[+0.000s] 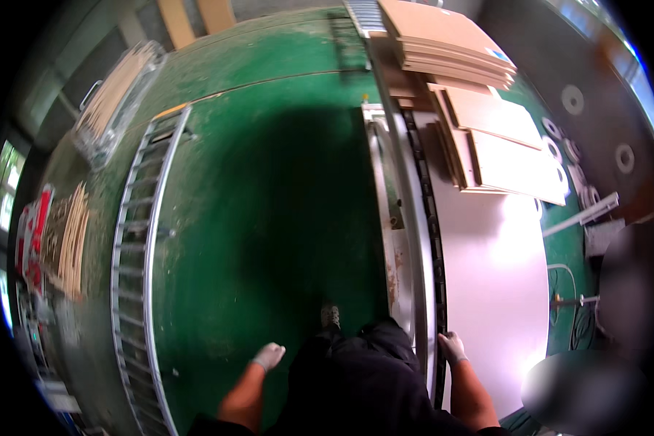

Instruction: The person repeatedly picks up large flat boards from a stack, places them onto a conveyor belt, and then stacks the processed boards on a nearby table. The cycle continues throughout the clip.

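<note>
My left hand (pixel 269 356), in a white glove, hangs over the green floor with its fingers curled in; nothing shows in it. At the near edge of a large pale board (pixel 494 283) is my right hand (pixel 453 347), also gloved. Its fingers are curled beside the black strip (pixel 430 232) that runs along that edge. Whether they grip the board or only rest at it is hidden. The board lies flat along my right side on a long metal-framed conveyor (pixel 416 261). Several smaller brown panels (pixel 505 149) lie loosely stacked on its far part.
A taller stack of brown boards (pixel 443 33) stands at the far right. On the left, a metal roller conveyor (pixel 149 218) runs lengthwise across the green floor (pixel 269 254). Beyond it are a wrapped board stack (pixel 116 98) and upright wooden strips (pixel 71 243). White rings (pixel 572 99) lie at right.
</note>
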The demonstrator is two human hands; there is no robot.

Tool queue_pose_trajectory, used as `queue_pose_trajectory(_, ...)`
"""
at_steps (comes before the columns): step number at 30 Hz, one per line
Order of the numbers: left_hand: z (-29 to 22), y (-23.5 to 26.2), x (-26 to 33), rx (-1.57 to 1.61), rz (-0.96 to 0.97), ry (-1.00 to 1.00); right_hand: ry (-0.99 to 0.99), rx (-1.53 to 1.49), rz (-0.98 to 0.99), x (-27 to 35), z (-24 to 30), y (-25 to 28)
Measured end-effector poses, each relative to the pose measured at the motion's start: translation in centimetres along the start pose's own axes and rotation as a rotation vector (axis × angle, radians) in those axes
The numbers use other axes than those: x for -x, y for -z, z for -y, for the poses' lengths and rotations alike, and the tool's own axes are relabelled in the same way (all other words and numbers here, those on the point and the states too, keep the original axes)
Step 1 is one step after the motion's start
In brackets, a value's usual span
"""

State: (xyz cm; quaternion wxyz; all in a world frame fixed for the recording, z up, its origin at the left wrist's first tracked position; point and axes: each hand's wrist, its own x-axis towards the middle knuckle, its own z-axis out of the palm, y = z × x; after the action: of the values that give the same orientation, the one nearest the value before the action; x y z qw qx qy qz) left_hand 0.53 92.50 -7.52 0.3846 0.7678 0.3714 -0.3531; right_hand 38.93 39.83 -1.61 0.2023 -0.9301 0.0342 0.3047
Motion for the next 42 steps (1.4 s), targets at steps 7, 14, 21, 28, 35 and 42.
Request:
queue_pose_trajectory(7, -20.0, 29.8, -18.4, 0.171, -0.426, -0.246, -0.105, -0.277, -0.36, -2.8, 9.8, 0.0)
queue_pose_trajectory(14, -42.8, 34.7, -25.8, 0.625, -0.13, -0.357, -0.325, -0.244, -0.408, -11.4, 5.9, 1.0)
queue_pose_trajectory(21, -62.4, 37.5, -28.3, 0.63, 0.15, -0.266, -0.326, -0.258, -0.519, -16.9, 2.7, -1.1)
queue_pose_trajectory(28, -81.5, 43.0, -42.5, 0.902, 0.169, -0.33, -0.33, -0.323, -0.681, -15.6, 8.4, -5.0)
queue_pose_trajectory(35, -95.5, 37.9, -53.9, 1.024, 0.329, -0.33, -0.555, -0.662, -0.017, -8.4, 19.4, -5.5)
queue_pose_trajectory(42, -97.6, 30.9, -59.4, 0.977, 0.821, -0.283, -0.732, -0.746, -0.249, -10.0, 32.5, 8.2)
